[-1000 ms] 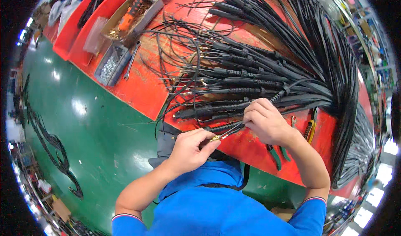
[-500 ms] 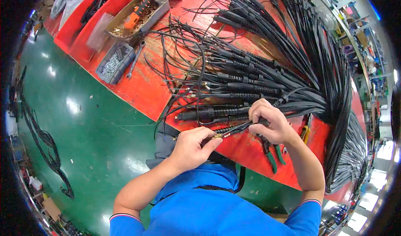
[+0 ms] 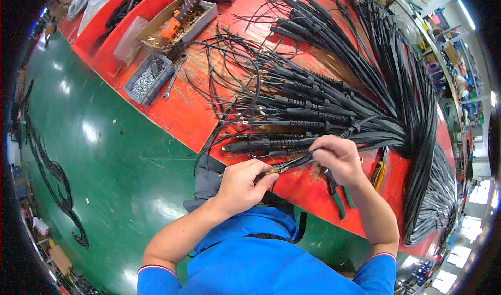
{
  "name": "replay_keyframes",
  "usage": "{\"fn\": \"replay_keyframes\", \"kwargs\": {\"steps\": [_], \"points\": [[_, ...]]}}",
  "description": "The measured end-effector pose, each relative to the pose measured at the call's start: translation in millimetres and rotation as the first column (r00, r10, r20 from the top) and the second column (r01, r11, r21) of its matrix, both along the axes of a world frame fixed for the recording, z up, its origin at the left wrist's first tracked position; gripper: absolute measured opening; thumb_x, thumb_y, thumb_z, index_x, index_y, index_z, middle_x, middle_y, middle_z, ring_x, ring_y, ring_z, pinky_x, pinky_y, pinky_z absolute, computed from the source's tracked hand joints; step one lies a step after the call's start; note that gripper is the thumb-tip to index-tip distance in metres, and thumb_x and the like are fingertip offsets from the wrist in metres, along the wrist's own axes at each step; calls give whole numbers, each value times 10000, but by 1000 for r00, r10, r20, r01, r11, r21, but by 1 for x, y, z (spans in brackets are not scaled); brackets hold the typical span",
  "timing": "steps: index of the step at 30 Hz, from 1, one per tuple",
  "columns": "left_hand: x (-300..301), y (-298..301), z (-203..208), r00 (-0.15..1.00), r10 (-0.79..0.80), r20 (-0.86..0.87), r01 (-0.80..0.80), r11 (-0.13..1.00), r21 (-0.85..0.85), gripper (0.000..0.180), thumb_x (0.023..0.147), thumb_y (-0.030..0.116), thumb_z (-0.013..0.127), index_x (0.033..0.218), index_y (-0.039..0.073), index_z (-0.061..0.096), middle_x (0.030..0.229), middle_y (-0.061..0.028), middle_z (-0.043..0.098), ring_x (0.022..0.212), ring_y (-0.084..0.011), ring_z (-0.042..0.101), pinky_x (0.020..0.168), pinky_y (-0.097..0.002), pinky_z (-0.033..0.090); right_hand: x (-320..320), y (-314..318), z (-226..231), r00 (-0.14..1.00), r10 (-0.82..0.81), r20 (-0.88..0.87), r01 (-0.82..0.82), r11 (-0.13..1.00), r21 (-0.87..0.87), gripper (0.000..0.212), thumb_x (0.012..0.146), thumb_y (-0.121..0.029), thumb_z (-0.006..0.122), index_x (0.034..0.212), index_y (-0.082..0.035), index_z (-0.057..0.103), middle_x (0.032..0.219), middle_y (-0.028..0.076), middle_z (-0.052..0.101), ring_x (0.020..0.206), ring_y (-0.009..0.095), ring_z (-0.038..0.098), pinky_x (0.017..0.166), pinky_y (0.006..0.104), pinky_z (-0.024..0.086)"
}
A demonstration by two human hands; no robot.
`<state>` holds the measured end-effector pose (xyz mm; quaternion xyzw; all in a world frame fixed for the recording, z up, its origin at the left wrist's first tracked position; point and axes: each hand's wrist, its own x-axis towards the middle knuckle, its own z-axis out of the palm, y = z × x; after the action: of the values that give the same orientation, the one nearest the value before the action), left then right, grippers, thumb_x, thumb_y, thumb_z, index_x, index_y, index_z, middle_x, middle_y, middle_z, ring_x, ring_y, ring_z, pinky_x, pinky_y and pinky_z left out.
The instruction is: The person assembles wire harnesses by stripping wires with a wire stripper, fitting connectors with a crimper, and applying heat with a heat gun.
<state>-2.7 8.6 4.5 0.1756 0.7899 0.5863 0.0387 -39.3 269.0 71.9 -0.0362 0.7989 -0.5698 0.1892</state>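
My left hand (image 3: 241, 185) pinches a small brass fitting (image 3: 272, 170) between thumb and forefinger, close to the table's front edge. From that fitting a thin black cable (image 3: 296, 162) runs right, toward my right hand (image 3: 342, 162). The right fingers are curled around the cable, with the thumb slightly blurred; the exact grip point is partly hidden. Just beyond both hands lie several black cables with ribbed sleeves (image 3: 292, 124), their thin wire ends and brass tips pointing left.
Green-handled pliers (image 3: 335, 198) and a yellow-handled tool (image 3: 379, 174) lie right of my hands. Far left are a grey bin of screws (image 3: 146, 83), a wrench (image 3: 175, 75), a box holding an orange-black tool (image 3: 180, 17), and red bins (image 3: 99, 47). Cable bundles (image 3: 415, 112) hang over the right edge.
My right hand has moved slightly down, its fingers shifting along the cable. My left hand keeps its pinch on the brass fitting. The view has shifted slightly.
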Motion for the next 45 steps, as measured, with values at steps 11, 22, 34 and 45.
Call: {"fn": "replay_keyframes", "kwargs": {"steps": [11, 22, 34, 45], "points": [[-3, 0, 5, 981, 42, -192, -52, 998, -44, 138, 871, 108, 800, 950, 16, 732, 798, -138, 691, 674, -286, 670, 610, -379, 525, -4, -12, 17, 617, 641, -457, -259, 713, 651, 168, 908, -205, 728, 787, -93, 697, 607, 3, 624, 654, 189, 647, 1052, 482, 453], [-11, -1, 6, 987, 6, -162, -23, 995, -98, 139, 867, 102, 794, 955, 13, 732, 817, -139, 700, 698, -304, 676, 626, -391, 532, -10, 10, 55, 891, 400, -214, -390, 917, 86, 220, 966, -159, 672, 869, 27, 736, 668, 79, 675, 624, 243, 610, 877, 426, 485], [-10, -2, -10, 997, 40, -64, -43, 997, -58, 149, 869, 89, 798, 976, -3, 749, 843, -142, 718, 725, -266, 691, 652, -355, 539, -52, 47, 17, 743, -659, 116, 600, 580, -551, 290, 1069, -239, 601, 1177, 26, 647, 772, 25, 555, 675, 132, 532, 656, 281, 470], [-18, -2, -9, 983, 57, 174, -54, 998, -23, 156, 888, 93, 796, 997, -13, 761, 857, -134, 733, 722, -197, 690, 641, -320, 529, -16, 66, -19, 663, -599, -449, 628, 771, -101, 261, 1044, -204, 621, 840, -44, 657, 687, -12, 570, 605, 84, 510, 562, 257, 402]]}}
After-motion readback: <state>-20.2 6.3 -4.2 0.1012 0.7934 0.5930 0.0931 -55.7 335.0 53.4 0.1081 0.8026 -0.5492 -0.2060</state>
